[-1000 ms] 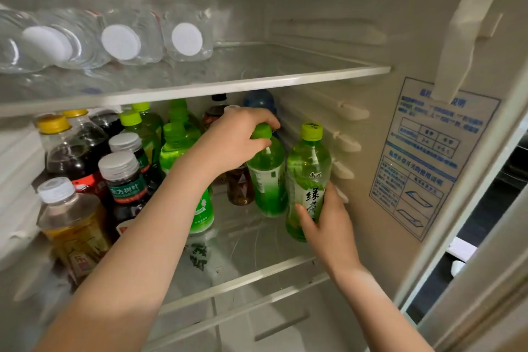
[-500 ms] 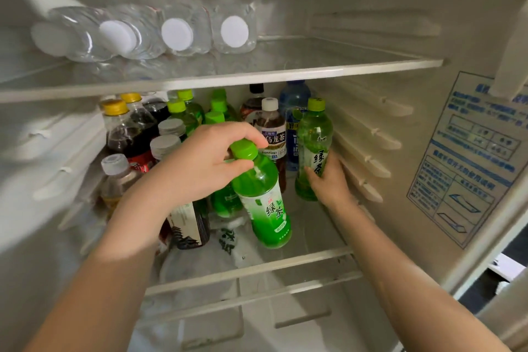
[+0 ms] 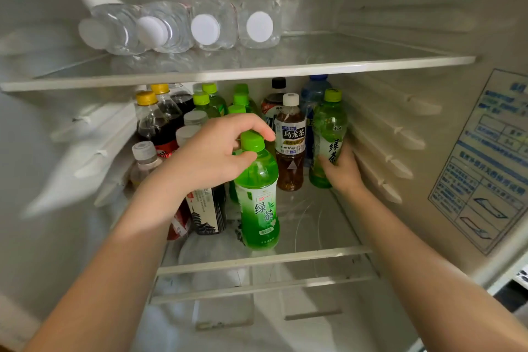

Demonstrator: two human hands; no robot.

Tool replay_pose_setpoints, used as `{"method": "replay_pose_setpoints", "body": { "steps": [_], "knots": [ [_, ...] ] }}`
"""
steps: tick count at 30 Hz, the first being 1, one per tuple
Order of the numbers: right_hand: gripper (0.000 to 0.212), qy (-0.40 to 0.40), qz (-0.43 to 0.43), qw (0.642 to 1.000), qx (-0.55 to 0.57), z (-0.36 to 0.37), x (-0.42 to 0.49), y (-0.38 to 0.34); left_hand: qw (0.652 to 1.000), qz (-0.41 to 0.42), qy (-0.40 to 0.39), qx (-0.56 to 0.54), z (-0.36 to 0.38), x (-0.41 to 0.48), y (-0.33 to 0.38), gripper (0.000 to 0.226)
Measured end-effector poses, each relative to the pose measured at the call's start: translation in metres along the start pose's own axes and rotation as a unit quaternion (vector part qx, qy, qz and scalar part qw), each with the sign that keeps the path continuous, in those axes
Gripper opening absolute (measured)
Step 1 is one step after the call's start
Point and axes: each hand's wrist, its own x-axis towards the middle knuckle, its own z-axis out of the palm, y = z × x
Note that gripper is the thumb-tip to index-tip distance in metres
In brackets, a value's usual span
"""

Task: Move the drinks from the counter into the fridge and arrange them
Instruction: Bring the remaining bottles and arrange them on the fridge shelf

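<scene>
A green tea bottle (image 3: 258,203) is held by the left hand (image 3: 211,157) near the front of the glass shelf (image 3: 314,255). The grip is closed round its neck just under the cap, with the body at six o'clock from the fingers. At two o'clock from it, past an oolong tea bottle (image 3: 290,148), a second green bottle (image 3: 327,128) is clasped low on its body by the right hand (image 3: 343,171), beside the right wall.

Hidden around the front green tea bottle (image 3: 258,197)

Left of it, the left hand (image 3: 211,154) covers a dark-labelled bottle's (image 3: 207,213) top; behind it, a blue bottle (image 3: 313,94) shows only neck and shoulder. To its right, fingers of the right hand (image 3: 341,171) vanish behind the other green bottle (image 3: 328,128), and the wall sticker (image 3: 485,163) runs off the edge (print too blurred to read).
</scene>
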Motion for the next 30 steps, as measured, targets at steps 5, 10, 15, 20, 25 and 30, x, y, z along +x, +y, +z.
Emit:
{"method": "replay_pose_setpoints", "body": {
  "steps": [5,10,15,20,25,30],
  "knots": [
    [0.054,0.123,-0.011,0.992,-0.006,0.010,-0.045,-0.003,0.988,0.047,0.148,-0.002,0.025,-0.021,-0.013,0.053],
    [0.059,-0.001,-0.042,0.998,0.042,0.023,-0.109,-0.005,0.917,0.112,0.375,0.081,0.057,-0.050,-0.043,0.036],
    [0.090,-0.184,-0.050,0.982,-0.006,0.038,-0.130,-0.014,0.864,-0.008,0.495,0.086,0.073,-0.063,-0.066,0.041],
    [0.068,-0.242,-0.079,0.967,0.020,0.044,-0.125,-0.019,0.869,-0.105,0.478,0.076,0.096,-0.066,-0.078,0.070],
    [0.059,-0.204,-0.119,0.972,-0.004,0.051,-0.126,-0.021,0.866,-0.114,0.474,0.111,0.103,-0.063,-0.082,0.083],
    [0.052,-0.179,-0.145,0.972,-0.037,0.062,-0.119,-0.018,0.858,-0.114,0.485,0.129,0.109,-0.063,-0.088,0.080]
  ]
}}
